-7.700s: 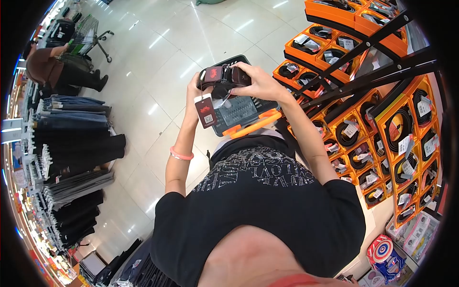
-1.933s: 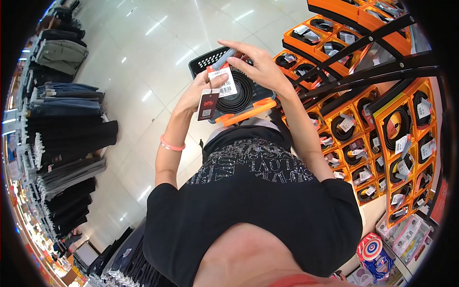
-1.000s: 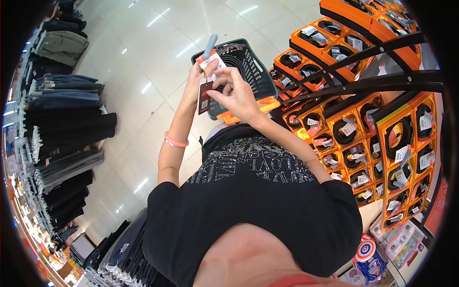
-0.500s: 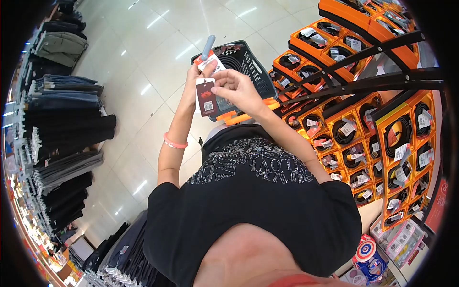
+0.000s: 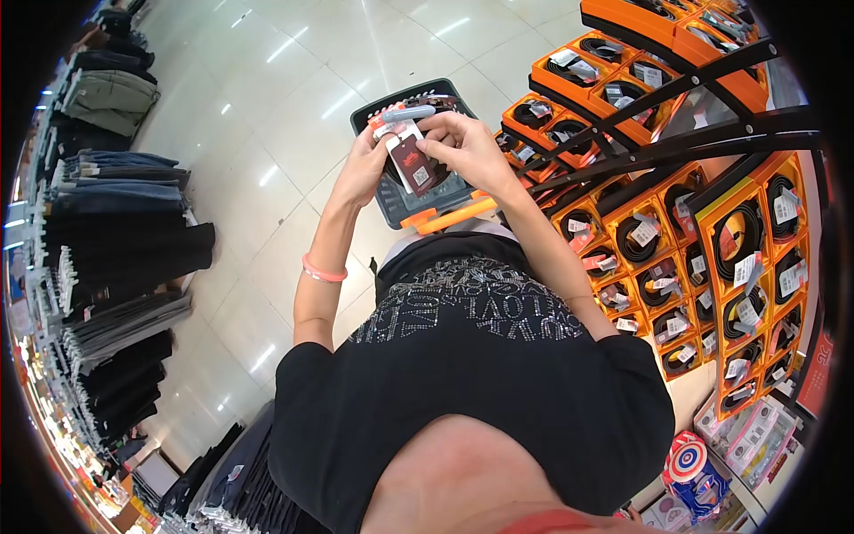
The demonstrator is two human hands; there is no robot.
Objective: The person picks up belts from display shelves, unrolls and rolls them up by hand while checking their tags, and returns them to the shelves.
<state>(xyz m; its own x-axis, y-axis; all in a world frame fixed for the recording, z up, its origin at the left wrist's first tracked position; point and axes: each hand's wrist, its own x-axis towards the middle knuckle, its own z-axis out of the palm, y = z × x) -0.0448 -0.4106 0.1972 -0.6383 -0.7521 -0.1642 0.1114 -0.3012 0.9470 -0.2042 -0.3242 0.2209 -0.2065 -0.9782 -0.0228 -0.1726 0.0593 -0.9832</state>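
Note:
Both my hands are raised over a dark shopping basket (image 5: 363,116) with an orange handle (image 5: 463,214). My left hand (image 5: 360,171) is closed on a bunch of hang tags at their left side, partly hiding a white and red price tag (image 5: 389,127). A grey security tag (image 5: 411,114) lies across the top of the bunch. In front hangs a maroon hang tag (image 5: 413,160) with a QR code. My right hand (image 5: 464,153) pinches the maroon tag's right edge between thumb and fingers. Dark coiled material (image 5: 438,178) shows behind the tags; whether it is held or in the basket I cannot tell.
At the right, orange divided racks (image 5: 658,236) hold several rolled belts with tags, behind dark metal bars (image 5: 676,160). Folded trousers (image 5: 129,240) hang in rows along the left. More dark trousers (image 5: 227,472) stand lower left. Packaged goods (image 5: 694,476) sit lower right.
The grey security tag has turned from upright to nearly level. The tags have shifted right and tilted, and both my hands have moved slightly to the right with them.

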